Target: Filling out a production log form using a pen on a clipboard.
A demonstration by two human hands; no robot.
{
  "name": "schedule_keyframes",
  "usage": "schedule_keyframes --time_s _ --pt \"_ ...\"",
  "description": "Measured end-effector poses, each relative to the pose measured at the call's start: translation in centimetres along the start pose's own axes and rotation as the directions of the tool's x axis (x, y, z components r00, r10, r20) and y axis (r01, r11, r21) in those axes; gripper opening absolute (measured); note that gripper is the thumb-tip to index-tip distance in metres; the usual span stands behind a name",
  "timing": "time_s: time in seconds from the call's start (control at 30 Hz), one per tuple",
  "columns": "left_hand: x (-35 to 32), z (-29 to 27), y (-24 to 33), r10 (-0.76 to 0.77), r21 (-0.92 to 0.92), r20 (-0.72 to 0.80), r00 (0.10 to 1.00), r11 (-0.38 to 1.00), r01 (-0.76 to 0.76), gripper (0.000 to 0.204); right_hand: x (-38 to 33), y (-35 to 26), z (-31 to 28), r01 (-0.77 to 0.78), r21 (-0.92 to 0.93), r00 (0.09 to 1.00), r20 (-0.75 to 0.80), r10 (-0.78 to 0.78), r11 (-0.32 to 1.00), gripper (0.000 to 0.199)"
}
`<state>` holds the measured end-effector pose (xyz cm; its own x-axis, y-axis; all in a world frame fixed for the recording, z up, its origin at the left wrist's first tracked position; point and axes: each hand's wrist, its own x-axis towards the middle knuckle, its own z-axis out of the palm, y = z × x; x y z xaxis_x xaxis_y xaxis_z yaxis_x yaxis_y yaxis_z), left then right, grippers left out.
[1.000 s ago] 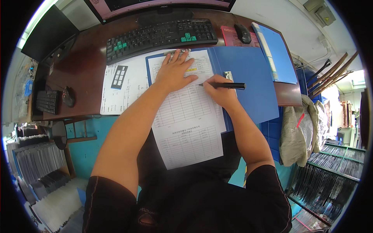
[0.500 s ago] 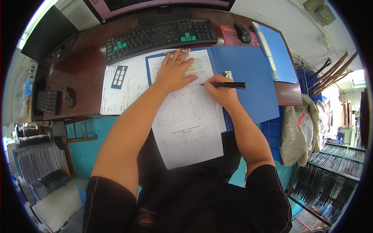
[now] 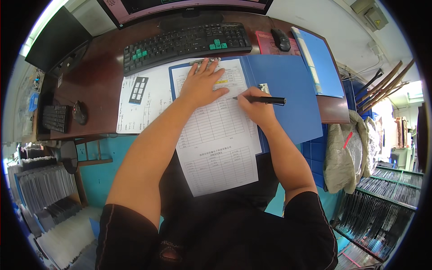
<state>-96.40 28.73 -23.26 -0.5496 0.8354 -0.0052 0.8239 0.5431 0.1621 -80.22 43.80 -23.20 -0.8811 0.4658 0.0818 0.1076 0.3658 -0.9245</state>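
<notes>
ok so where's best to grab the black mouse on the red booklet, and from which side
Probably by its two long sides, around the middle, coming from above and the person's side. The black mouse lies flat on the red booklet, its long, rounded body pointing away from the person, while the light blue folder sits close on its right.

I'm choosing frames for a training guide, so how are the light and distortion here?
Head view: fisheye bending bows the right edge of the desk, with black corners; light blows out at the upper left and far right; the right hand and pen look fairly sharp, but the printed sheets' smallest text is unclear.
</notes>
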Motion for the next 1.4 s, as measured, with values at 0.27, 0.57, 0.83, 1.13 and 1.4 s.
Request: schedule_keyframes --time_s 0.27,0.57,0.83,1.13,1.4 --pt "0.0 0.0 0.0 0.000 0.001 0.002 1.000 1.000 0.000 0.070 0.0 0.2 0.1 0.030 -0.028 0.999 -0.019 -0.031 0.999 0.012" --pt "0.0 0.2 -0.1 0.007 -0.012 -0.010 1.000 1.000 -0.007 0.070 0.0 0.6 0.1 0.057 -0.014 0.998 -0.035 -0.057 0.998 0.011" --pt "0.0 0.6 -0.3 0.011 -0.032 -0.003 1.000 0.999 -0.011 0.070 -1.5 -0.2 -1.1 0.100 0.112 0.995 -0.005 -0.100 0.989 0.011" --pt "0.8 0.9 -1.3 0.002 -0.194 -0.013 1.000 0.981 -0.005 0.061 -7.8 -3.3 1.5 0.707 -0.342 0.701 0.460 -0.545 0.619 0.037" --pt "-3.1 -0.7 -6.7 0.113 -0.190 -0.048 0.992 0.974 -0.120 0.056 -8.5 -2.5 -0.7 0.609 -0.374 0.772 0.484 -0.413 0.699 0.035"
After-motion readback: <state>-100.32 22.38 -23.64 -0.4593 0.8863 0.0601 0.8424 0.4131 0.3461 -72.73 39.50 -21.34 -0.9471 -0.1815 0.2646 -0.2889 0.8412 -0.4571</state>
